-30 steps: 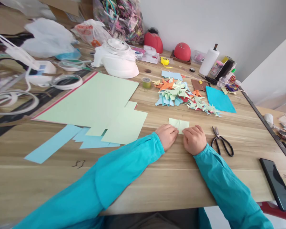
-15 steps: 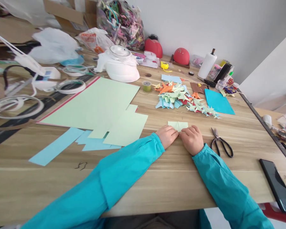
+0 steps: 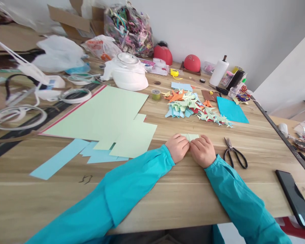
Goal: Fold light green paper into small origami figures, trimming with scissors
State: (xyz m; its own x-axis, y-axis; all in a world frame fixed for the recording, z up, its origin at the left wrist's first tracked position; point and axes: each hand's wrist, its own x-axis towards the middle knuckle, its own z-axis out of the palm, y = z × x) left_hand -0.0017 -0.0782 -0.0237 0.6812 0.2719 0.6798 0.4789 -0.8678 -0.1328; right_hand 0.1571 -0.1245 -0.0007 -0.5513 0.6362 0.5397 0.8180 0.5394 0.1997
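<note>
A small pale green piece of paper point(image 3: 190, 136) with a crease down its middle lies on the wooden table. My left hand point(image 3: 177, 148) grips its near left part with curled fingers. On the near right part, my right hand point(image 3: 202, 150) does the same, its fingertips close to the left ones. Both hands cover the paper's near edge. Beyond them is a pile of folded paper shapes point(image 3: 184, 104) in green, orange, blue and red. Black-handled scissors point(image 3: 234, 153) lie to the right of my right hand.
Large pale green sheets point(image 3: 112, 115) and blue strips point(image 3: 59, 159) lie to the left. A phone point(image 3: 293, 195) rests at the right front edge. A turquoise sheet point(image 3: 232, 109), a thread spool point(image 3: 156, 94) and a white bag-covered bundle point(image 3: 129, 76) stand farther back.
Less of the green paper shows beyond my fingers now; its far part looks shorter. My hands stay at nearly the same place. The whole view has shifted slightly.
</note>
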